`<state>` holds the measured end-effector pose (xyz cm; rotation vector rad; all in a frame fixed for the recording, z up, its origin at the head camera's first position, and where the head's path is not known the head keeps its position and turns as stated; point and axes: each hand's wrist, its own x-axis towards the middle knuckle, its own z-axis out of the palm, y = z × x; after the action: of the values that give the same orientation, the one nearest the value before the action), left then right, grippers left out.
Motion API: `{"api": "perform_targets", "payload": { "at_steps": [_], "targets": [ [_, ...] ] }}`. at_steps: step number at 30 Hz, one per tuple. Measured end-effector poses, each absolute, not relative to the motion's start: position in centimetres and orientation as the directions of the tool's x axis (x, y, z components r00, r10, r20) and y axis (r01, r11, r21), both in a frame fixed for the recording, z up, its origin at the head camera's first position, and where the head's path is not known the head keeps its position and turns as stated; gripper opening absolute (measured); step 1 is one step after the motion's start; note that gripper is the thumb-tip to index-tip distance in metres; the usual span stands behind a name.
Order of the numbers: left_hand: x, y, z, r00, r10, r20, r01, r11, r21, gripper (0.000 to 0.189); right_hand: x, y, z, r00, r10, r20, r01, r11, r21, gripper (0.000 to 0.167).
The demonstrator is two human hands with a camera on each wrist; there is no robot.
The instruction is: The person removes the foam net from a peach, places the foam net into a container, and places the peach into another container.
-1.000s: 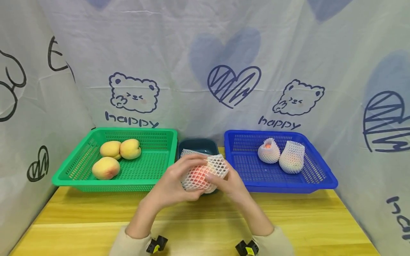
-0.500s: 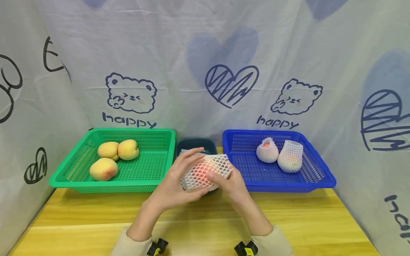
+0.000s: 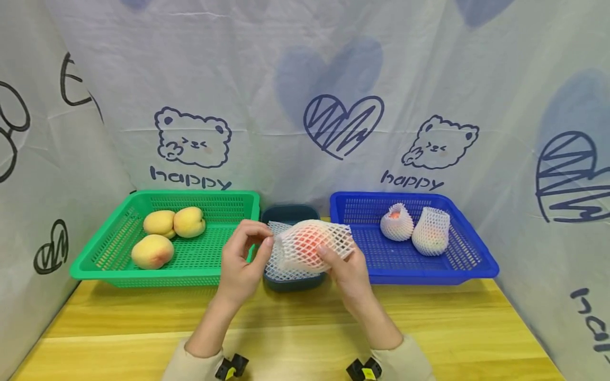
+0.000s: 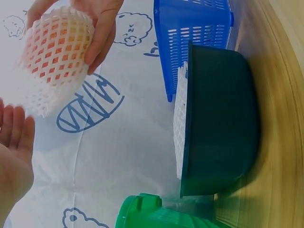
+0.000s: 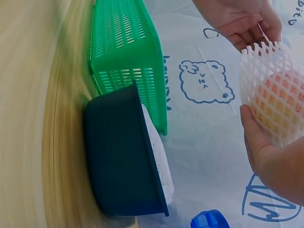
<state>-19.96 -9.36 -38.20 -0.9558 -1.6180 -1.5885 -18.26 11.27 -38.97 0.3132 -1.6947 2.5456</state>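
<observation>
A peach in a white foam net sleeve (image 3: 312, 246) is held up over the dark green tub (image 3: 294, 286). My right hand (image 3: 351, 275) grips the netted peach from the right, thumb across its near side. At the sleeve's left end, my left hand (image 3: 243, 262) pinches the net's edge between thumb and fingertips; the right wrist view shows a strand stretched toward those fingers. The reddish peach (image 5: 280, 97) sits inside the mesh, with loose net extending beyond it toward the left hand. More white foam netting (image 4: 179, 123) shows above the tub's rim.
To the left, a green basket (image 3: 224, 272) holds three bare yellow peaches (image 3: 152, 251). On the right, a blue basket (image 3: 405, 275) contains two netted peaches (image 3: 431, 233). All stand on a wooden table (image 3: 295, 328), with a printed cloth (image 3: 267, 106) behind.
My left hand has come off the peach's side and moved left to the sleeve's end. The netted peach has shifted slightly right in my right hand, baring more of the tub.
</observation>
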Motion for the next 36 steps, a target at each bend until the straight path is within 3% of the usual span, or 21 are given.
{"api": "perform_targets", "payload": {
  "at_steps": [8,17,24,36],
  "targets": [
    [-19.9,-9.0,-38.8,-0.611,0.185,0.769,0.786,0.030,0.617,0.020,-18.2,11.1,-39.1,-0.979,-0.019,0.201,-0.174,-0.423,-0.889,0.044],
    [-19.6,-9.2,-39.1,-0.719,0.316,0.620,0.684,0.159,0.712,0.062,-18.3,10.8,-39.6,-0.982,-0.069,0.175,-0.137,-0.375,-0.917,0.050],
    [-19.6,-9.1,-39.1,-0.703,0.388,0.596,0.705,0.269,0.657,0.075,-18.1,10.4,-39.9,-0.970,-0.135,0.200,-0.162,-0.247,-0.955,0.068],
    [-19.4,-9.0,-38.9,-0.702,0.398,0.591,0.708,0.294,0.642,0.070,-18.0,10.5,-40.1,-0.963,-0.170,0.209,-0.175,-0.192,-0.966,0.081]
  ]
}}
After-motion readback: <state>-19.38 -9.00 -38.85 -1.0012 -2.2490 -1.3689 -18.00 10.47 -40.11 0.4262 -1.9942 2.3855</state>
